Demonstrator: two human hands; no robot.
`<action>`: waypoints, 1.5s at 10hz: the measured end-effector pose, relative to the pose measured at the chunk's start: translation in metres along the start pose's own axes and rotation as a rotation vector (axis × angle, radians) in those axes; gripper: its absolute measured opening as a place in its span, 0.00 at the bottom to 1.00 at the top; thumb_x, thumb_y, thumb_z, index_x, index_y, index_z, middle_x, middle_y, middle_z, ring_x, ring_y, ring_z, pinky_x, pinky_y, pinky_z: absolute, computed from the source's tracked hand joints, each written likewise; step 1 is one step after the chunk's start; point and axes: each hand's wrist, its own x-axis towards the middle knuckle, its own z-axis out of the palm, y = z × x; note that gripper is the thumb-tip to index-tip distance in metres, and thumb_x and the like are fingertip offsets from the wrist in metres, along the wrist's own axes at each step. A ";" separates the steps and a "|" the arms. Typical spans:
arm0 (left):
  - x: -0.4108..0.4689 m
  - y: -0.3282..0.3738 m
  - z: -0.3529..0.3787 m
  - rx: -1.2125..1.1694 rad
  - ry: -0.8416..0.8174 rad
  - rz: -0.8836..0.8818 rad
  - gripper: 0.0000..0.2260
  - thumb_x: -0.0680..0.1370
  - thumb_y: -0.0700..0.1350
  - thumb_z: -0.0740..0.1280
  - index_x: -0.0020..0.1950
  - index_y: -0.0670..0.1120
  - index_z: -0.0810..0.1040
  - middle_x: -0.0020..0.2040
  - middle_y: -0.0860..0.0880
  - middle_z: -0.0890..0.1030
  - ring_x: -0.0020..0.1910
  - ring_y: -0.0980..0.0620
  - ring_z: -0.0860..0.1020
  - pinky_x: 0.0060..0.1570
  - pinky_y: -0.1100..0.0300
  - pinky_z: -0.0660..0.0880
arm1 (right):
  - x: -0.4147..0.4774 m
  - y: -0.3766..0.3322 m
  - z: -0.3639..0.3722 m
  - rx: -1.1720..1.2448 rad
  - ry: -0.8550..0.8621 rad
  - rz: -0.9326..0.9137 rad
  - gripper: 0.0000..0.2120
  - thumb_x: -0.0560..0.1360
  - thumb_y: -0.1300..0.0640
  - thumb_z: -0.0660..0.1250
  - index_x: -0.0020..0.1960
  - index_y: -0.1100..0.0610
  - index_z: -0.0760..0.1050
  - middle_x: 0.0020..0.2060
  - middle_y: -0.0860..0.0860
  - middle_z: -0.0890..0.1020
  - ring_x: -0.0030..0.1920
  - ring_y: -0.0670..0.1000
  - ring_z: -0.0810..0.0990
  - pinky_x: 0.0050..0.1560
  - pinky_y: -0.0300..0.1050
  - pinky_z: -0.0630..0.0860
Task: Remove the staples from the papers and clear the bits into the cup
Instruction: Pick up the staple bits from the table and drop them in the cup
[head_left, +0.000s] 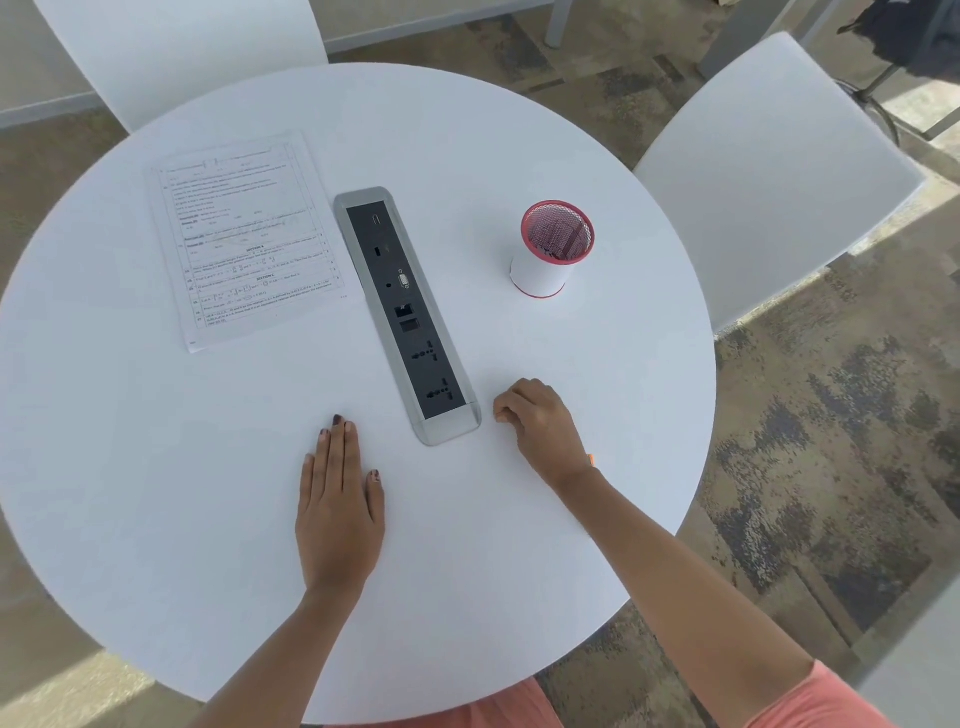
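**Papers far left, cup far right, both hands near the front**

The papers (244, 234) lie flat on the far left part of the round white surface (156, 467). They are white sheets printed with black text in ruled rows, stacked squarely, with their long edge running away from the person and turned slightly. Their right edge lies just beside a long grey socket panel (408, 312) set into the middle of the surface. No staple can be made out at this size.

The cup (545, 260) stands upright on the far right, well apart from the papers, with the panel between them. It has a red mesh inside, a red rim and base, and a white outer wall. What lies in it cannot be told.

The left hand (340, 514) rests palm down on the near part of the surface, left of the panel's near end, its fingers (340, 447) straight and together, holding nothing. The right hand (535, 423) rests just right of that same end, its fingers (506, 405) curled under into a loose fist, with nothing showing inside them.

Two white chairs stand beyond the surface, one at far left (171, 47) and one at right (769, 171).
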 end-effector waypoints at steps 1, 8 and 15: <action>0.000 0.000 0.000 -0.001 0.002 -0.001 0.25 0.83 0.47 0.50 0.79 0.40 0.57 0.80 0.45 0.59 0.78 0.48 0.59 0.77 0.50 0.56 | 0.000 -0.006 0.003 -0.049 0.000 0.014 0.18 0.55 0.79 0.55 0.36 0.61 0.73 0.33 0.53 0.74 0.32 0.51 0.65 0.34 0.43 0.64; 0.000 0.001 -0.001 -0.007 -0.005 -0.007 0.26 0.82 0.47 0.49 0.79 0.40 0.57 0.80 0.45 0.59 0.79 0.48 0.59 0.77 0.50 0.55 | 0.091 0.019 -0.059 0.344 0.443 0.499 0.14 0.63 0.73 0.48 0.41 0.63 0.69 0.33 0.58 0.80 0.34 0.57 0.77 0.32 0.45 0.74; 0.000 0.000 0.000 -0.004 0.001 0.001 0.25 0.83 0.47 0.51 0.79 0.40 0.57 0.80 0.45 0.59 0.79 0.48 0.59 0.77 0.51 0.56 | 0.157 0.024 -0.082 0.001 0.463 0.299 0.11 0.70 0.69 0.57 0.42 0.64 0.78 0.35 0.60 0.80 0.37 0.59 0.76 0.34 0.44 0.66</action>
